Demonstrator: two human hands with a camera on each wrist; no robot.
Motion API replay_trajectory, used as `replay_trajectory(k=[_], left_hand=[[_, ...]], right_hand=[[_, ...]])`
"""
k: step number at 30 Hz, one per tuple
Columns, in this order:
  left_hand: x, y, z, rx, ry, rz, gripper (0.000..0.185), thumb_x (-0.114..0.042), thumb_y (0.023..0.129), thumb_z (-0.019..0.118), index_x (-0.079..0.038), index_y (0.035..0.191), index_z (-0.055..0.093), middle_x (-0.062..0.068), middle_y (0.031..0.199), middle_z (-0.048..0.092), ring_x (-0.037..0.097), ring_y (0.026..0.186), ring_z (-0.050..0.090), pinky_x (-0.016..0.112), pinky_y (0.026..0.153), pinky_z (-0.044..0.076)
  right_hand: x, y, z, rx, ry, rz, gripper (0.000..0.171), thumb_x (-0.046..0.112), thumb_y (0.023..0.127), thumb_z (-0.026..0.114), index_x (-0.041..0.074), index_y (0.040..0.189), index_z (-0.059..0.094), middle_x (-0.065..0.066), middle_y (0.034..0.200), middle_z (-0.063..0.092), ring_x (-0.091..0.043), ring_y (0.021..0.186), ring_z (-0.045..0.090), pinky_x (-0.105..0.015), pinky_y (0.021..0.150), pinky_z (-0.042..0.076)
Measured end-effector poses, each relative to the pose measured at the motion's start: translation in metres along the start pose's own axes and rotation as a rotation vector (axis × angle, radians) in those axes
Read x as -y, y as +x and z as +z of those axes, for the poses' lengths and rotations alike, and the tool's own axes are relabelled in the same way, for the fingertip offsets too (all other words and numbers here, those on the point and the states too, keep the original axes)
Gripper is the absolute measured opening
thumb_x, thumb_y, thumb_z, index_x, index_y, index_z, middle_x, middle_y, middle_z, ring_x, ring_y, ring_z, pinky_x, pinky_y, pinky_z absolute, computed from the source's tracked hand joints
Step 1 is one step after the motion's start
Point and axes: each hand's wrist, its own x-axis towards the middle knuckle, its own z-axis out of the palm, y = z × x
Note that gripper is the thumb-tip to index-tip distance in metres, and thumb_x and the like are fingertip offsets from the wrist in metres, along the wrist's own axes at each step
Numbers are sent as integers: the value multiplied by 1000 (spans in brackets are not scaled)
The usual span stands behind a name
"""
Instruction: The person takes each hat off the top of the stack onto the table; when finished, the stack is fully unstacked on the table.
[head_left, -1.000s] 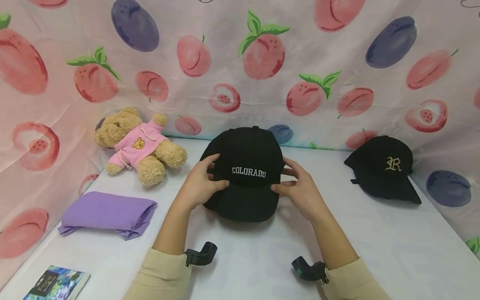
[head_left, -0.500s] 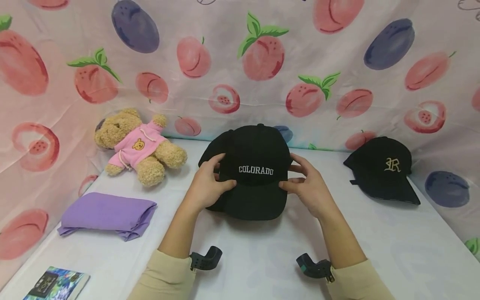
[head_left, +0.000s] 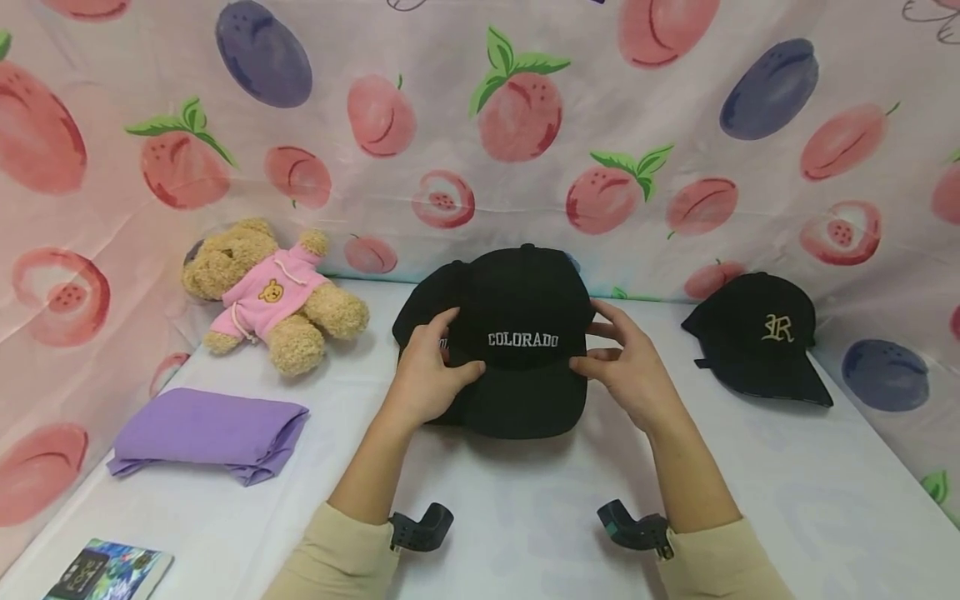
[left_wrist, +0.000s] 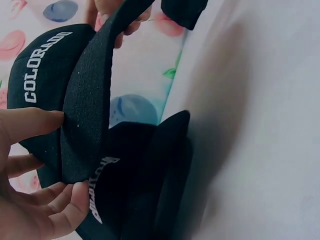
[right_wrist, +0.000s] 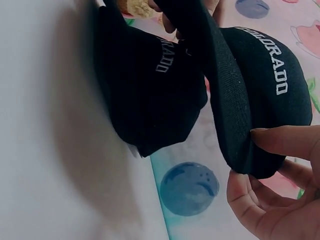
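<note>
Black cotton cap lettered COLORADO [head_left: 525, 333] is being held above a second black COLORADO cap [head_left: 423, 321], which is lying on the tabletop [head_left: 750, 492] just behind and to its left. Left hand [head_left: 431, 375] is being closed on the upper cap at the left end of the brim, thumb on top and fingers [left_wrist: 70, 205] curled under the edge. Right hand [head_left: 630, 371] is being closed on the right end of the brim the same way, thumb [right_wrist: 277, 140] pressed on the top face. The two-sided grip is judged to be keeping the brim level and the lettering facing the person. In both wrist views the held cap is being seen clear of the lower cap, a gap showing between them.

Further things are being kept well apart: a third black cap with a gold emblem [head_left: 757, 337] at the right, a teddy bear in a pink hoodie [head_left: 273, 292] at the back left, a folded purple cloth [head_left: 210, 433] in front of it, a small printed book [head_left: 108, 571] at the near left corner. White tabletop is being enclosed by a pale fruit-print curtain [head_left: 480, 125] at the back and both sides.
</note>
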Motion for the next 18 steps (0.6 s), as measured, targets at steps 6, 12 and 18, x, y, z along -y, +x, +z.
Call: replay_trajectory(k=[6, 12, 18], left_hand=[[-7, 0, 8, 1, 0, -14, 81, -23, 88, 78, -17, 159, 39, 16, 132, 50, 28, 106, 52, 44, 92, 45], [-13, 1, 14, 10, 6, -13, 81, -24, 89, 78, -17, 160, 39, 16, 140, 49, 29, 111, 54, 46, 97, 48], [-16, 1, 16, 13, 5, -3, 81, -24, 89, 78, -18, 160, 38, 15, 137, 50, 27, 108, 54, 43, 93, 48]], right_hand=[[0, -2, -8, -11, -23, 8, 89, 10, 93, 73, 31, 165, 25, -16, 159, 43, -33, 120, 62, -47, 103, 52], [-1, -4, -16, -16, -30, 14, 90, 10, 94, 71, 30, 166, 22, -16, 160, 42, -33, 123, 60, -50, 106, 50], [1, -5, -20, -24, -39, 2, 89, 10, 94, 72, 31, 166, 23, -17, 159, 44, -30, 118, 61, -37, 98, 53]])
